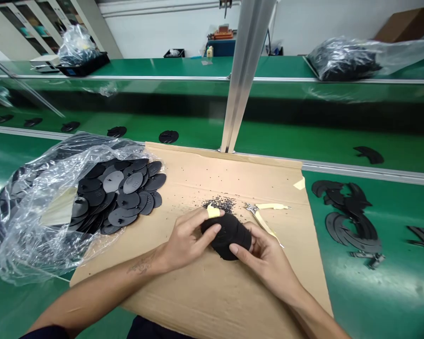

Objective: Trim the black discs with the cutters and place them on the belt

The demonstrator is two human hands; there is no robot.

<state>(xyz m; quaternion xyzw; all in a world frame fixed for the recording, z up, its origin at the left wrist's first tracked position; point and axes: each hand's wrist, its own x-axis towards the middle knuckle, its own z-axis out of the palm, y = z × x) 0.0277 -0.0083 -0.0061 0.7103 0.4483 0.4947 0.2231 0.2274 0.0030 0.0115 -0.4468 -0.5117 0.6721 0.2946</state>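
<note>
Head view: at the middle of the frame, the person's left hand (187,240) and right hand (265,256) hold a thick, rounded stack of matte black plastic discs (226,235) over a sheet of tan corrugated cardboard (205,174). Both hands are closed firmly around the stack from opposite sides, the left with its fingers across the top and the right cupping the near end. Neither holds anything else. A strip of pale yellow tape (213,211) wraps the left index finger.

The step in hand appears to be working on the stack itself. Just beyond the fingers lie a small scatter of black plastic crumbs (219,203) and, to the right, a pair of yellow-handled cutters (256,212), unheld; picking these up would call for freeing a hand from the stack.

Left of the hands, a heap of similar black discs (120,193) lies at the mouth of a clear plastic bag (31,226). At the right of the frame, curved black plastic pieces (349,235) rest on a green workbench (374,301).
</note>
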